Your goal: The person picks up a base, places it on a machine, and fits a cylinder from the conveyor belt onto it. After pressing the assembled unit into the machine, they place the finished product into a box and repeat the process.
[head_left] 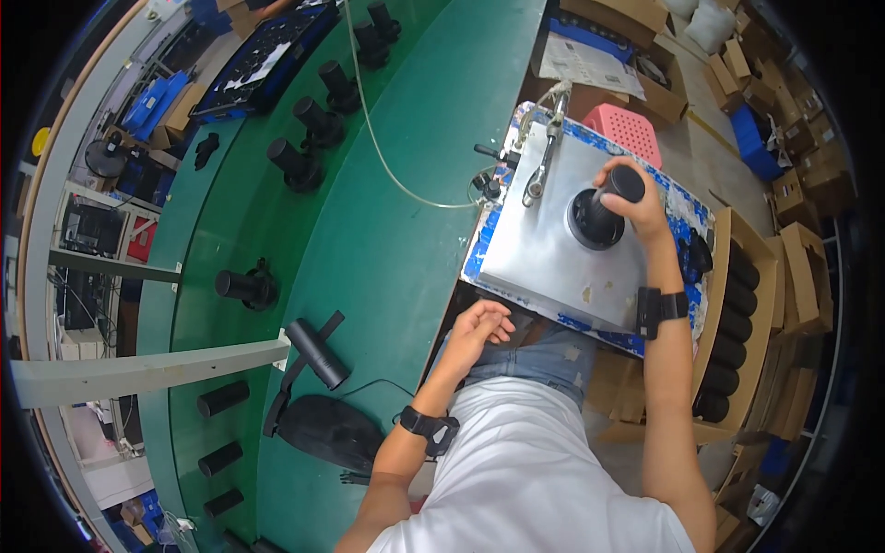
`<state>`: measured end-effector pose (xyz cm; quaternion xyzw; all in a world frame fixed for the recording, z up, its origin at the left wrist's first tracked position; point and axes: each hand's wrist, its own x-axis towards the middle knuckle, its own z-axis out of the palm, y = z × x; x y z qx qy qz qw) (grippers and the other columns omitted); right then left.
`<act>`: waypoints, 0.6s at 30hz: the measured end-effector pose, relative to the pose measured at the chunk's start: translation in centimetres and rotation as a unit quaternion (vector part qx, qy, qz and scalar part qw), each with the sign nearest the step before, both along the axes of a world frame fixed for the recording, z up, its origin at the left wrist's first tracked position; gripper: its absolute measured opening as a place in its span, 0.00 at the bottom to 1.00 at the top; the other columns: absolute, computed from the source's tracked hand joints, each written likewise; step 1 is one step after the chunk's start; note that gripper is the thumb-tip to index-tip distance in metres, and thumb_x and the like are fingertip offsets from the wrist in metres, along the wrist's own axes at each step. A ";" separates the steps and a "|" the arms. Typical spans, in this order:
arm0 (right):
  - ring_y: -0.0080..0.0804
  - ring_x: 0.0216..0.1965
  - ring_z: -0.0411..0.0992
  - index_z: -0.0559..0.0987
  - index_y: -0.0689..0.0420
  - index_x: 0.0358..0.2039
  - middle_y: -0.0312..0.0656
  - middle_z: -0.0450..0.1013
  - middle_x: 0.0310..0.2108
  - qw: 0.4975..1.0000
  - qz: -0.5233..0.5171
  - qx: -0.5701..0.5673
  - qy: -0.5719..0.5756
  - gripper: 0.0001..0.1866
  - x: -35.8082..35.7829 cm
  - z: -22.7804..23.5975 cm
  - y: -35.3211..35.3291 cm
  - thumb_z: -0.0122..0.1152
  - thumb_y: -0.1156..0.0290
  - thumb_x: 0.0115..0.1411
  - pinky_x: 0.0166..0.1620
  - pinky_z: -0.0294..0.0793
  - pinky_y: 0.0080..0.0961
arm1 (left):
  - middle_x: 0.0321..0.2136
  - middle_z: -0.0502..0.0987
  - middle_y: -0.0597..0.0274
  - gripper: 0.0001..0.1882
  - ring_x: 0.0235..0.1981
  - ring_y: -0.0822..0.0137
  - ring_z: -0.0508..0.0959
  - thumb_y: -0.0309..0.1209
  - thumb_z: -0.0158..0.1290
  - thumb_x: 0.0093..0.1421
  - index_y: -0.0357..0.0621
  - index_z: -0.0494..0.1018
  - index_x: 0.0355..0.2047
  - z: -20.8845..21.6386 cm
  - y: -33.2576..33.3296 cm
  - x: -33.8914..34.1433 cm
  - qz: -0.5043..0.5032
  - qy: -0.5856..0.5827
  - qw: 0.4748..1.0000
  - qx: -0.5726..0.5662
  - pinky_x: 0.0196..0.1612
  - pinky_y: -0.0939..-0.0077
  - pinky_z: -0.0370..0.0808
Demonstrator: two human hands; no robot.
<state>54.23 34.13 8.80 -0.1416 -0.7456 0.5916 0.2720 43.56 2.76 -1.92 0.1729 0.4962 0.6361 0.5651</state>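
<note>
My right hand [645, 205] is wrapped round the upper part of a black cylinder [627, 184]. The cylinder leans over a round, ribbed black base [592, 224] on a bare metal plate [535, 249]; whether the two are joined I cannot tell. At the plate's near left corner, above my lap, my left hand [483, 324] hangs with loosely bent fingers, a little apart, and nothing visible in them. A metal lever clamp [546, 152] with a clear air hose stands on the plate's far left side.
Left of me runs a green conveyor belt [369, 258] with several black cylinders on bases [247, 286]. A loose black cylinder [316, 353] and a black pouch [330, 431] lie nearer. On the right, a cardboard box [749, 235] holds several black cylinders; a pink basket [625, 132] stands beyond the plate.
</note>
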 end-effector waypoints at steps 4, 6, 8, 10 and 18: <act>0.24 0.35 0.73 0.73 0.60 0.39 0.37 0.75 0.31 0.953 -0.280 0.115 0.019 0.17 -3.2 -2.2 -4.5 0.66 0.77 0.48 0.44 0.71 0.21 | 0.30 0.77 0.61 0.09 0.29 0.76 0.75 0.29 0.44 0.65 0.39 0.70 0.42 0.1 -0.1 -0.4 0.055 0.006 0.998 -0.017 0.33 0.84 0.70; 0.23 0.34 0.73 0.73 0.61 0.37 0.37 0.75 0.30 0.875 -0.451 0.149 0.092 0.17 -4.1 -3.2 -5.4 0.68 0.79 0.47 0.43 0.72 0.20 | 0.29 0.77 0.61 0.09 0.28 0.76 0.74 0.28 0.44 0.65 0.39 0.69 0.42 0.2 0.4 -0.2 0.080 0.010 0.997 -0.016 0.33 0.83 0.70; 0.22 0.33 0.73 0.73 0.60 0.37 0.37 0.75 0.31 0.867 -0.465 0.164 0.068 0.17 -3.8 -3.1 -4.8 0.68 0.80 0.46 0.42 0.73 0.20 | 0.28 0.77 0.62 0.08 0.27 0.76 0.73 0.28 0.44 0.65 0.39 0.69 0.41 0.3 1.0 0.2 0.126 -0.002 0.992 0.011 0.33 0.83 0.69; 0.23 0.34 0.72 0.71 0.60 0.39 0.38 0.74 0.31 0.934 -0.325 0.130 0.075 0.18 -2.8 -3.3 -3.9 0.65 0.79 0.47 0.44 0.72 0.22 | 0.27 0.76 0.62 0.08 0.27 0.76 0.73 0.28 0.44 0.65 0.38 0.69 0.40 1.0 1.3 -0.2 0.129 0.004 0.991 0.015 0.34 0.83 0.69; 0.24 0.34 0.71 0.71 0.59 0.40 0.38 0.73 0.31 0.981 -0.109 0.002 0.157 0.19 -1.2 -3.8 -2.0 0.63 0.79 0.46 0.44 0.70 0.22 | 0.28 0.75 0.61 0.06 0.29 0.75 0.73 0.25 0.45 0.65 0.36 0.69 0.40 5.2 5.3 -5.2 0.128 0.087 0.984 0.088 0.36 0.81 0.71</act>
